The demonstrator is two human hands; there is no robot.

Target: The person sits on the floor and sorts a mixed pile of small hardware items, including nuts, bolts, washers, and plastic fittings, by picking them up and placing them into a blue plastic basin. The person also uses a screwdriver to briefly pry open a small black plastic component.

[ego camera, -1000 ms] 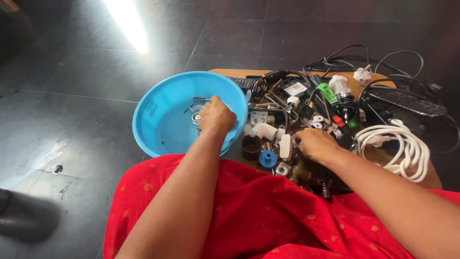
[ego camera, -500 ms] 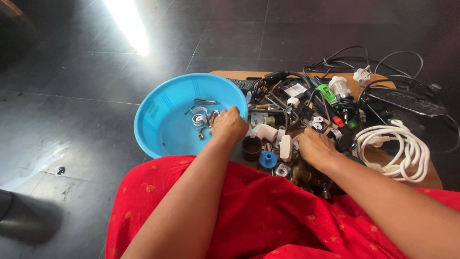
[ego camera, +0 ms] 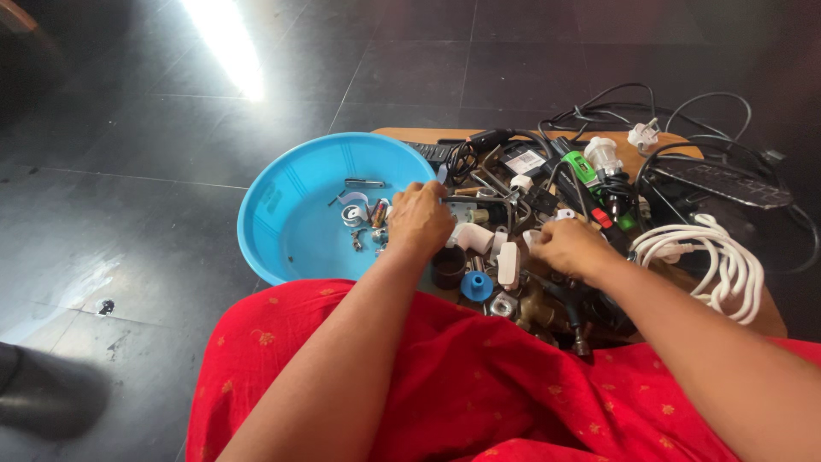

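Dark tiled floor (ego camera: pixel 128 188) surrounds the work area. A low wooden table (ego camera: pixel 402 134) carries a dense heap of cables, plugs and small fittings. A round blue basin (ego camera: pixel 286 227) sits at the table's left edge, holding a few small metal parts (ego camera: pixel 357 210) near its right wall. A coiled white cable (ego camera: pixel 710 257) lies at the table's right side.

The left hand (ego camera: pixel 419 221) rests over the basin's right rim, fingers curled downward; its grip is hidden beneath the knuckles, so whether it is closed on anything cannot be told. The metal parts lie just beside it, to its left.

The right hand (ego camera: pixel 571 248) lies on the heap, fingers bent into the clutter; its grip also cannot be told. A white pipe elbow (ego camera: pixel 473 237) and a blue cap (ego camera: pixel 476 285) lie between the two hands.
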